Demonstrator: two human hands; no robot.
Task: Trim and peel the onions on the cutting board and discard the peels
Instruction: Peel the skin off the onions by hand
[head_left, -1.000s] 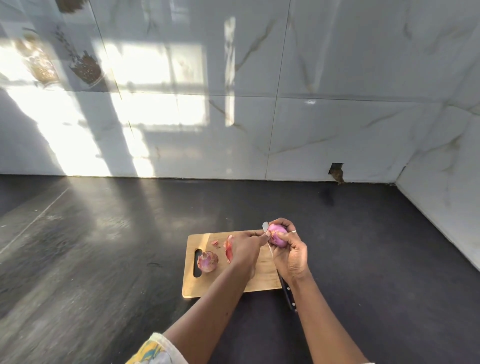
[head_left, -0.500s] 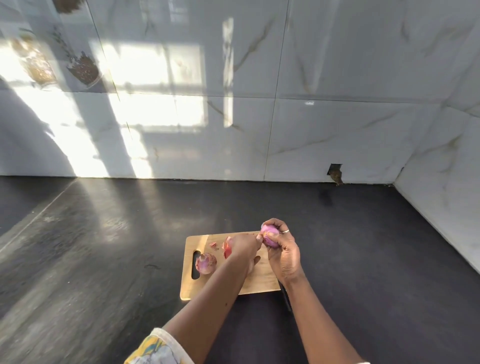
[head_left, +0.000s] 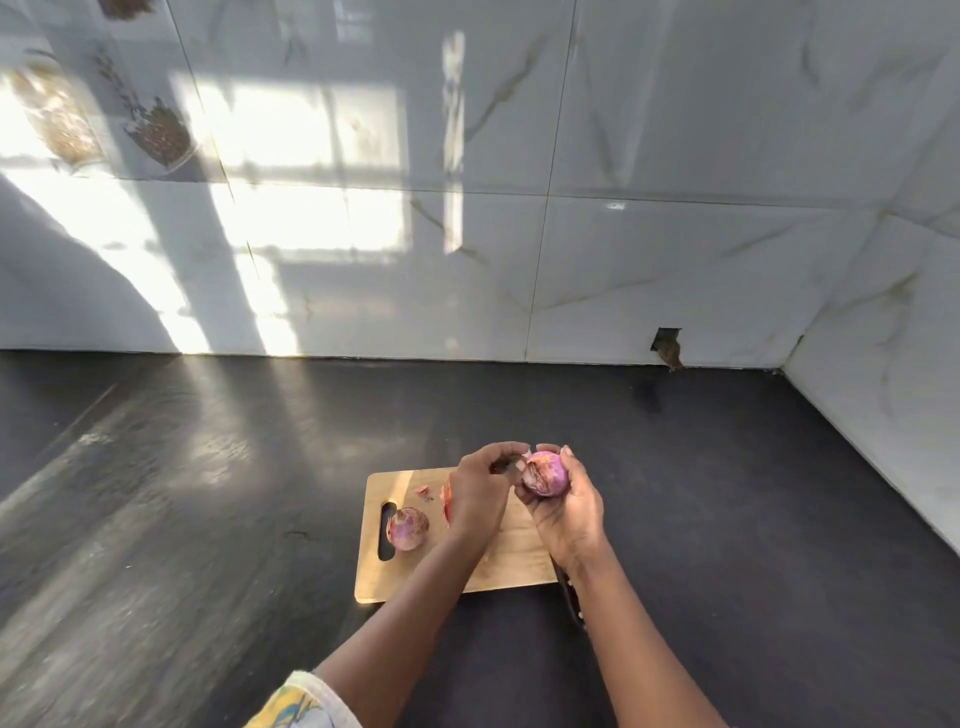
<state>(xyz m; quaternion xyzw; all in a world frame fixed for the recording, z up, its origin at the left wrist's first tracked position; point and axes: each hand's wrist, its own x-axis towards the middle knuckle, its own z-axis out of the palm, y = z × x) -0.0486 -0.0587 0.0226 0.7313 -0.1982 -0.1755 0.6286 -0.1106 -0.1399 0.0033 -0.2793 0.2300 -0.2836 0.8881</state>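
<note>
Over the board (head_left: 519, 566), the right grip (head_left: 566, 509) cups the onion (head_left: 543, 473), fingers curled round it; just left, the left grip (head_left: 478, 493) pinches a peel (head_left: 524, 459) at its top. Danger: the thin peel may tear short, or a hard tug could pop the slick onion loose.

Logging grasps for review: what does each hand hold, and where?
Right hand cups the onion from beneath; left hand pinches loose peel at its upper edge.
</note>
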